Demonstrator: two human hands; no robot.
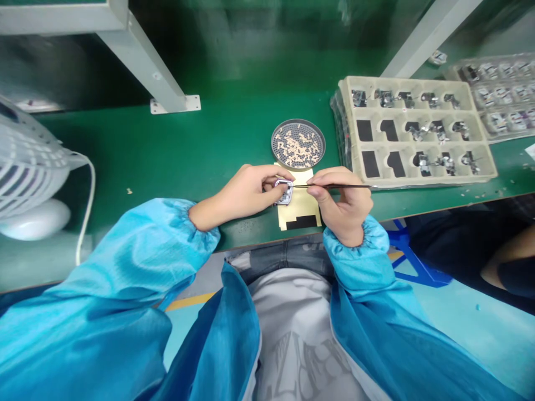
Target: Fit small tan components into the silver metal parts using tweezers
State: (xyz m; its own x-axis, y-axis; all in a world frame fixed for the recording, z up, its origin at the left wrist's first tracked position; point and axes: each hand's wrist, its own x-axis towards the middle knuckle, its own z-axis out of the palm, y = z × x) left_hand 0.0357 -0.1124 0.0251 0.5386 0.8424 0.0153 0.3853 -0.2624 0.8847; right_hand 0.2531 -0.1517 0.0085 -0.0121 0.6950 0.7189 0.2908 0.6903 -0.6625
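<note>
My left hand (244,192) grips a small rounded-square housing (285,195), like a watch case, with a pale rim and fine parts inside. Dark, thin tweezers (334,186) lie level in my right hand (346,206), pinched between thumb and fingers. Their tip reaches the right side of the housing; whether it touches or holds anything is too small to tell. Beneath both hands is a pad of yellow paper (298,213) with a black strip (301,222) at its near end. Just beyond it stands a round grey dish (274,155) strewn with tiny beige pieces.
At right, a stacked cream compartment tray (418,185) holds metal parts and black pads; another tray (487,120) sits farther right. A white fan (29,161) with a cable is at left. Grey frame legs (154,72) stand behind. A person's arm (507,256) shows at lower right.
</note>
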